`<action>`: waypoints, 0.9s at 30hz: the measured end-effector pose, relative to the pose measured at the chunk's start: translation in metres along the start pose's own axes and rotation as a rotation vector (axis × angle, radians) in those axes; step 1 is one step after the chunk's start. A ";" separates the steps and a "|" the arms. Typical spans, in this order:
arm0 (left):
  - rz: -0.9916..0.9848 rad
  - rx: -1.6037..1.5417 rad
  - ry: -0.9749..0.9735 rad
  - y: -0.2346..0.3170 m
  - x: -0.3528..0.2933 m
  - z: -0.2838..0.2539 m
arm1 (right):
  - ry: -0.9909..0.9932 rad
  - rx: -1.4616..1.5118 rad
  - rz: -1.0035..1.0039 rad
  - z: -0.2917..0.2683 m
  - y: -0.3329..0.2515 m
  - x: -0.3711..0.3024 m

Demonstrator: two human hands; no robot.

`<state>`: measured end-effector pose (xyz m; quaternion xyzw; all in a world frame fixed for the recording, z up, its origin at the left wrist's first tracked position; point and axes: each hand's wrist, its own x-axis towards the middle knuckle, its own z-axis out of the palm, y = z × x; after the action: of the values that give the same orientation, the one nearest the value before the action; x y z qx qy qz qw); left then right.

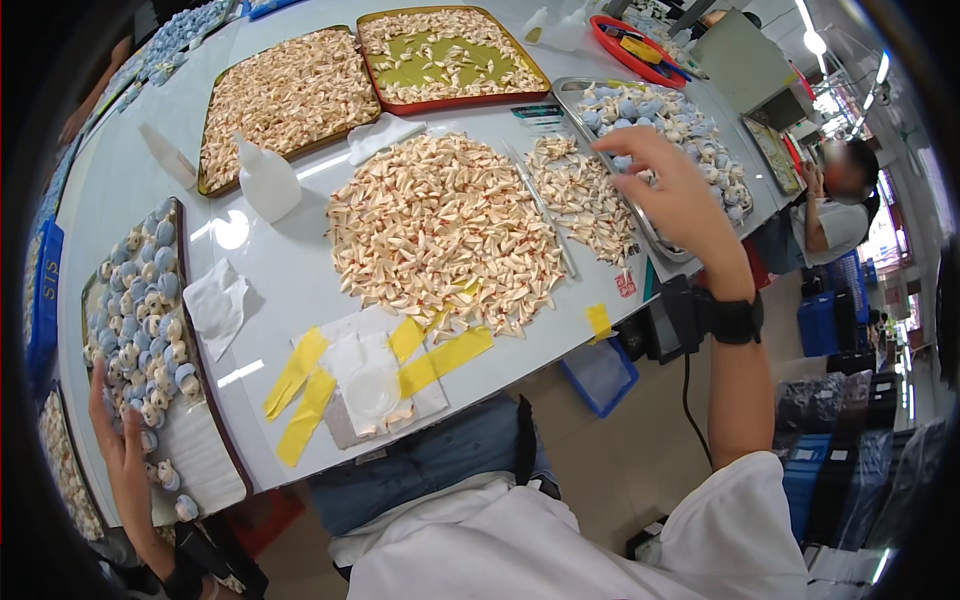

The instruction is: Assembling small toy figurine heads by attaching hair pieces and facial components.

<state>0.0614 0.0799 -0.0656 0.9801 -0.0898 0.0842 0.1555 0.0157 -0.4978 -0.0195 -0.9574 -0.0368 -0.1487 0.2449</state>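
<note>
Hovering over the steel tray's (572,112) edge: right fingers (640,145), parted, nothing visible between. Tray below them is full of figurines (690,130). Left fingers (99,395) spread at dark-rimmed tray (205,455); can't tell if gripping. More figurines beside them, tray bare to their right. Figurines: small, rounded, blue-and-cream.

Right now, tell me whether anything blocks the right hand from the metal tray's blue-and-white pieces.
Nothing visible does: the right hand appears above the metal tray, and no cover shows over the pieces.
</note>
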 end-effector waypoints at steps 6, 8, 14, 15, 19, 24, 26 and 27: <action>0.032 -0.041 -0.059 0.030 -0.008 -0.005 | -0.225 -0.242 0.108 0.022 0.001 0.013; 0.042 -0.041 -0.068 0.031 -0.014 -0.009 | -0.218 -0.243 0.103 0.022 -0.001 0.016; 0.002 -0.144 -0.022 0.034 -0.023 -0.015 | -0.157 -0.291 0.070 0.019 -0.002 0.014; 0.014 -0.153 -0.020 0.034 -0.022 -0.015 | -0.132 -0.277 0.058 0.021 0.000 0.013; 0.010 -0.141 0.096 0.025 -0.026 -0.016 | -0.079 -0.240 0.092 0.022 -0.002 0.013; -0.010 -0.381 0.281 0.010 -0.035 -0.019 | 0.021 -0.205 0.069 0.022 0.004 0.008; 0.042 -0.430 0.316 0.025 -0.039 -0.016 | 0.033 -0.261 0.004 0.024 0.003 0.008; 0.005 -0.568 0.312 0.034 -0.042 -0.015 | 0.035 -0.261 0.007 0.022 0.003 0.007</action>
<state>0.0117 0.0596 -0.0502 0.8727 -0.0869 0.2055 0.4344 0.0290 -0.4897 -0.0372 -0.9785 -0.0095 -0.1679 0.1192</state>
